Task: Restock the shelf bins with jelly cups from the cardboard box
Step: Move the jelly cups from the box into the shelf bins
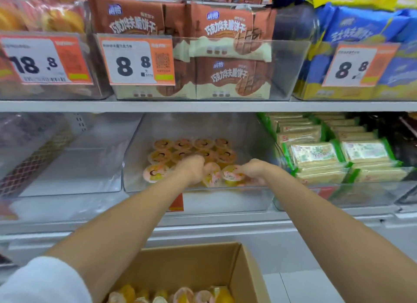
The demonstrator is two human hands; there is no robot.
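A pale grey shelf board (203,106) runs across the middle of the frame, with a lower shelf ledge (225,226) beneath it. Brown biscuit packs (225,27) fill the upper centre and blue packs (361,27) the upper right. Pale floor tiles (304,287) show at lower right. The light is soft and even.

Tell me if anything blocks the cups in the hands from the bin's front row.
Nothing visible does. The left hand and right hand are inside the clear bin, holding jelly cups at its front row.
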